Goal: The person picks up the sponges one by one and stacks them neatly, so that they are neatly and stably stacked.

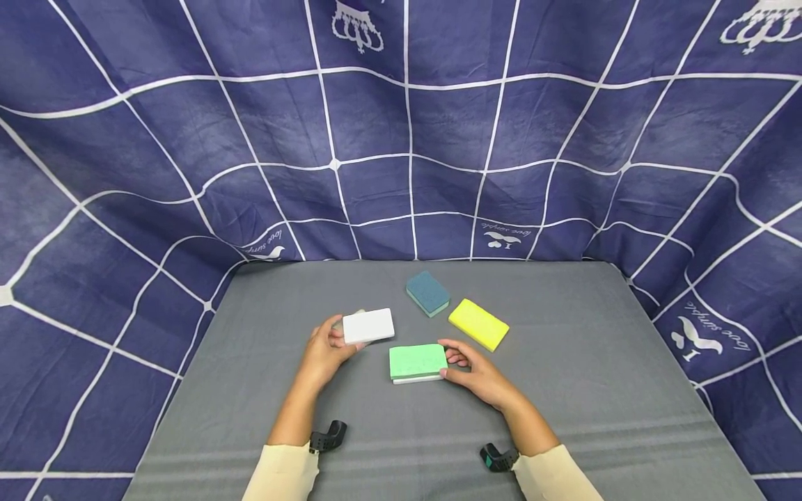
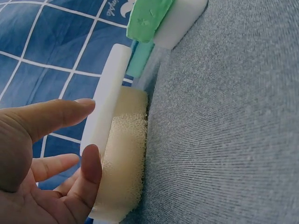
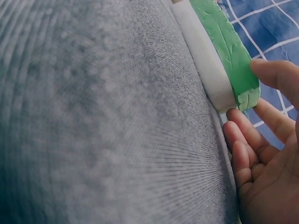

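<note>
My left hand point(image 1: 322, 355) pinches a thin white sponge block point(image 1: 368, 325) by its left end, thumb on the near side. A beige porous sponge point(image 2: 126, 163) lies under that block, mostly hidden from above. On the right, my right hand point(image 1: 479, 372) grips the right end of a green sponge point(image 1: 418, 360) between thumb and index finger. Beneath the green one sits a second white block point(image 3: 205, 56), flat on the table and showing along its near edge. The other right fingers curl loosely near this white block's end.
A dark teal sponge point(image 1: 429, 292) with a lighter underside lies farther back on the grey cloth-covered table point(image 1: 282, 292). To its right is a yellow sponge point(image 1: 479, 324), set at an angle. A blue curtain with white lines point(image 1: 438, 125) hangs behind the table and at both sides.
</note>
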A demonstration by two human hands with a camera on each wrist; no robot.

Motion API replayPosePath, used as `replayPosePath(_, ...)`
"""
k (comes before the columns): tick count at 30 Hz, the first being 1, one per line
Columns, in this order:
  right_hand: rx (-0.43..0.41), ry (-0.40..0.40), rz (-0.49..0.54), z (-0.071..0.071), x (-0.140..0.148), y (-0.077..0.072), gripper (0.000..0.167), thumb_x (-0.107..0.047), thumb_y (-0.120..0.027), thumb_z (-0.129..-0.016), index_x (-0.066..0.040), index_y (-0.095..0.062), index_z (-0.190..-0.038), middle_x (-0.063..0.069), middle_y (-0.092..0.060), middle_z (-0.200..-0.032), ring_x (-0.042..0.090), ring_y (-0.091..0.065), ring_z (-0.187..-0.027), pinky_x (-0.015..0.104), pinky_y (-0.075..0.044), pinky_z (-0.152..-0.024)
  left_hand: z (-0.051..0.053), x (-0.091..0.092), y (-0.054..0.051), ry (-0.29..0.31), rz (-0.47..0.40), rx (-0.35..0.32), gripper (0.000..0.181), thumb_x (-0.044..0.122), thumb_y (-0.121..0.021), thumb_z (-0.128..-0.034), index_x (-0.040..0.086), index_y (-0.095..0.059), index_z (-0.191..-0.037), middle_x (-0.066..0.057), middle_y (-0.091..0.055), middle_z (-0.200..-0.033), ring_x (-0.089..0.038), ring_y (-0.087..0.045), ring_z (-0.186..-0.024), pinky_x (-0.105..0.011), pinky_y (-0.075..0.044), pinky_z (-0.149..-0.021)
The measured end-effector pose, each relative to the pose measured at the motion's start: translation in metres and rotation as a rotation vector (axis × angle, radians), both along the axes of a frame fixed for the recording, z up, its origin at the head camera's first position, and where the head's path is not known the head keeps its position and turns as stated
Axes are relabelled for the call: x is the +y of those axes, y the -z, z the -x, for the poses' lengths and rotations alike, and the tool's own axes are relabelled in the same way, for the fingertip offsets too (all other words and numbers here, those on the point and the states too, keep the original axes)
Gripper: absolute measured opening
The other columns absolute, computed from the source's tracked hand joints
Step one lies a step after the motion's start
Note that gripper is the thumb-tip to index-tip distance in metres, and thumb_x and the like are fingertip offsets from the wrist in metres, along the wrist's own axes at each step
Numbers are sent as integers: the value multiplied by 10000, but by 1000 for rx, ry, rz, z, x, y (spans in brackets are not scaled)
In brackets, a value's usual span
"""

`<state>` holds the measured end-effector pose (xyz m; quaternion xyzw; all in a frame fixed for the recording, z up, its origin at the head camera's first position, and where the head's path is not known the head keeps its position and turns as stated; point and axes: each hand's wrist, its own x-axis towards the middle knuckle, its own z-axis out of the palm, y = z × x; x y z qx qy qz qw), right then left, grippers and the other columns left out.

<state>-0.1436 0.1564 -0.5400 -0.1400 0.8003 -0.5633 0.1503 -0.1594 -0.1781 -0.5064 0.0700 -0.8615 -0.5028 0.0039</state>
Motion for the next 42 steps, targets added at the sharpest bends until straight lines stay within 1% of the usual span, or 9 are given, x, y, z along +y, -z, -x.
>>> replayPosePath(11,1,-4,-18,0,0,0,579,-243,-738,-932,-213,-513,-1464,81,-563,-1303,235,-537,-1189,257,-434,-985,5,-1,3,29,70,-15,806,126,-840,-789,-18,-448,-1478,-185,-579,-1117,-250,-638,-927,-211,-477,-721)
replayPosePath(15,2,0,-22,0,0,1,576,-241,-741,-929,-220,-517,-1459,74,-568,-1300,229,-539,-1188,249,-432,-983,7,-1,5,32,90,-23,810,141,-843,-788,-8,-451,-1480,-176,-574,-1105,-235,-630,-919,-219,-473,-723)
replayPosePath(19,1,6,-22,1,0,2,574,-242,-746,-925,-228,-522,-1454,67,-573,-1296,228,-543,-1189,247,-431,-986,9,-2,6,34,103,-15,823,158,-852,-779,12,-454,-1484,-167,-570,-1082,-220,-612,-897,-226,-464,-711)
replayPosePath(27,-4,12,-18,1,-1,1,574,-235,-747,-923,-227,-524,-1451,68,-570,-1297,230,-541,-1194,251,-429,-986,11,-2,10,31,113,-8,717,147,-835,-796,48,-530,-1437,-148,-569,-1071,-223,-629,-909,-224,-471,-722)
replayPosePath(33,-1,11,-24,0,0,0,572,-244,-746,-926,-229,-524,-1452,69,-570,-1297,233,-542,-1196,260,-433,-994,11,-1,10,33,127,-6,712,160,-837,-799,55,-533,-1434,-146,-571,-1069,-219,-627,-901,-234,-468,-716)
replayPosePath(37,0,6,-20,0,0,1,575,-244,-745,-927,-225,-521,-1456,68,-569,-1298,229,-540,-1195,263,-437,-996,10,-2,9,37,112,-7,731,162,-835,-799,52,-520,-1449,-152,-574,-1074,-210,-619,-890,-226,-465,-711)
replayPosePath(42,6,9,-15,1,-1,1,576,-234,-750,-921,-219,-526,-1451,70,-573,-1292,231,-544,-1189,259,-437,-993,9,-2,7,29,53,-18,726,145,-819,-807,56,-514,-1459,-163,-572,-1100,-214,-620,-908,-217,-476,-714)
